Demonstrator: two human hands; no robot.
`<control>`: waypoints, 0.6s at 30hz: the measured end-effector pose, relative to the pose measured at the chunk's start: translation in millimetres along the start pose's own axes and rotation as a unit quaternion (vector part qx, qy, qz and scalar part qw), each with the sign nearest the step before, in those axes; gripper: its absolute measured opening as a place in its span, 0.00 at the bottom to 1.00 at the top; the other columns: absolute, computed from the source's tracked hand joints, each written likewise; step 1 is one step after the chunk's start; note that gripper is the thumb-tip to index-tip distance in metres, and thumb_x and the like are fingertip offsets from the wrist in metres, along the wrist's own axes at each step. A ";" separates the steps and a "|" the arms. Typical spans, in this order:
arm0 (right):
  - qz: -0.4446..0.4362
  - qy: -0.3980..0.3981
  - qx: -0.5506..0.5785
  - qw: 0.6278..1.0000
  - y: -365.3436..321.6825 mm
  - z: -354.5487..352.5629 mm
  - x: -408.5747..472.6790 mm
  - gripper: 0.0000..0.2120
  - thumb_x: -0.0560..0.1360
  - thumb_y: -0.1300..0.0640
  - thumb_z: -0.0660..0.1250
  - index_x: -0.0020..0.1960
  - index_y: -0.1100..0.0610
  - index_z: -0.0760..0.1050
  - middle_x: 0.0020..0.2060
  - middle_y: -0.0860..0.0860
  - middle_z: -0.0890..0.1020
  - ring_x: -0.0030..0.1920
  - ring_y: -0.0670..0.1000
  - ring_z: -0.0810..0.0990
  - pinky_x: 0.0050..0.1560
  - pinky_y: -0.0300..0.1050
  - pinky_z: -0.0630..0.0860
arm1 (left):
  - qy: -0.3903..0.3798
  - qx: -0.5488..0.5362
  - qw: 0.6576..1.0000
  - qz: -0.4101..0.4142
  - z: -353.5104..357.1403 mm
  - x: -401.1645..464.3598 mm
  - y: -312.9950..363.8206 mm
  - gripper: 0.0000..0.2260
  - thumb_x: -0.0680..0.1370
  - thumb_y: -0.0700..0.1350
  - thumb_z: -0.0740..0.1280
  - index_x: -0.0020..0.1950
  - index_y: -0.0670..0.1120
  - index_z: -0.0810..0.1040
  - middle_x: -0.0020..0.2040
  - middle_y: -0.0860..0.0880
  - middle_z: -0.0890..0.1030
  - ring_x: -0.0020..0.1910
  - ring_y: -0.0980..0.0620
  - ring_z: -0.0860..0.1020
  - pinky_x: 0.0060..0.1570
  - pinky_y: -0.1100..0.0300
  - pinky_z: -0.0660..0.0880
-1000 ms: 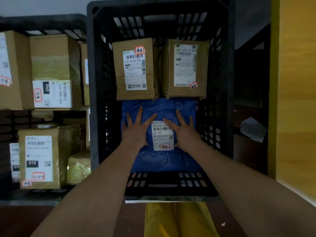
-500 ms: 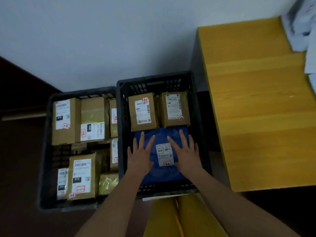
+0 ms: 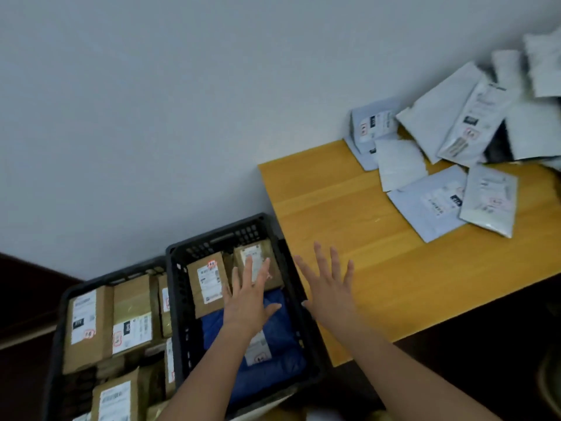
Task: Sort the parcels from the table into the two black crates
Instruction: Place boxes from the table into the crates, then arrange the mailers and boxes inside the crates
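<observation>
While both hands are raised with fingers spread and straight, neither holds anything. The left hand (image 3: 247, 302) is above the right crate (image 3: 194, 326), in front of a brown box (image 3: 258, 262) and the blue parcel (image 3: 273, 369); whether it touches either cannot be told. The right hand (image 3: 329, 291) is over the near left corner of the bench (image 3: 349, 214), just beside the crate's right wall.

The right crate holds two brown boxes side by side at its far end, the labelled box (image 3: 208, 287) on the left, and the blue parcel lies flat in the near part with a white label (image 3: 258, 349) facing up. The left crate (image 3: 60, 329) stands against it, wall to wall, and is filled with brown boxes (image 3: 88, 323) that carry white labels.

On the far right part of the bench lies a loose heap of pale grey mailers (image 3: 449, 117), overlapping one another; several show printed labels. Two mailers (image 3: 431, 205) lie nearest the bench middle, one partly over the other. The heap is well apart from both hands. A pale wall (image 3: 182, 101) rises behind the crates and the bench.
</observation>
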State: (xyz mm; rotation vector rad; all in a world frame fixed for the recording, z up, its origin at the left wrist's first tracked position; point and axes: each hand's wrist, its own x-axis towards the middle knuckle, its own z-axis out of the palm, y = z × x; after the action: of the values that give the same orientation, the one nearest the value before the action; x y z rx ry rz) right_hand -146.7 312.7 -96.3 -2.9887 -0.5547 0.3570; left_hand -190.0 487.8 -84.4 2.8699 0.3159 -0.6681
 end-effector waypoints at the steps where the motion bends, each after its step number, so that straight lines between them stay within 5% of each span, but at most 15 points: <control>1: 0.007 0.009 0.005 1.000 17.1 -8.5 -1.4 0.54 0.72 0.40 0.72 0.76 0.38 0.29 0.78 0.54 0.33 0.78 0.64 0.37 0.71 0.72 0.40 | 0.007 0.001 1.000 0.006 -4.6 2.3 18.0 0.41 0.79 0.64 0.60 0.76 0.60 0.30 0.77 0.50 0.29 0.78 0.40 0.39 0.74 0.37 0.47; 7: 0.066 0.048 0.031 0.996 146.8 -51.0 -25.3 0.56 0.68 0.42 0.76 0.78 0.38 0.37 0.80 0.55 0.41 0.79 0.64 0.43 0.71 0.73 0.45 | 0.022 0.015 0.998 0.048 -23.8 17.2 153.7 0.36 0.81 0.60 0.57 0.77 0.60 0.32 0.78 0.51 0.31 0.79 0.41 0.40 0.75 0.38 0.48; 13: 0.128 0.052 0.031 0.990 288.9 -83.3 -47.1 0.55 0.74 0.43 0.70 0.73 0.37 0.24 0.77 0.52 0.29 0.78 0.63 0.35 0.72 0.71 0.42 | 0.029 0.037 0.994 0.100 -24.8 27.9 296.6 0.35 0.82 0.58 0.58 0.79 0.58 0.35 0.79 0.50 0.33 0.79 0.40 0.41 0.74 0.37 0.51; 18: 0.177 0.027 0.041 0.983 370.2 -100.8 -60.8 0.52 0.75 0.48 0.70 0.74 0.36 0.27 0.76 0.52 0.30 0.77 0.63 0.34 0.73 0.71 0.44 | 0.027 0.045 0.991 0.121 -16.1 29.7 372.2 0.35 0.82 0.55 0.59 0.79 0.57 0.37 0.79 0.49 0.35 0.78 0.41 0.40 0.75 0.38 0.50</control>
State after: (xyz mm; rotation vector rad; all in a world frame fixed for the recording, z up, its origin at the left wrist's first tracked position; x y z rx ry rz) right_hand -50.1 -57.8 -30.4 -2.9972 0.0027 0.3117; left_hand -66.2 138.3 -37.5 2.9478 -0.0581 -0.5740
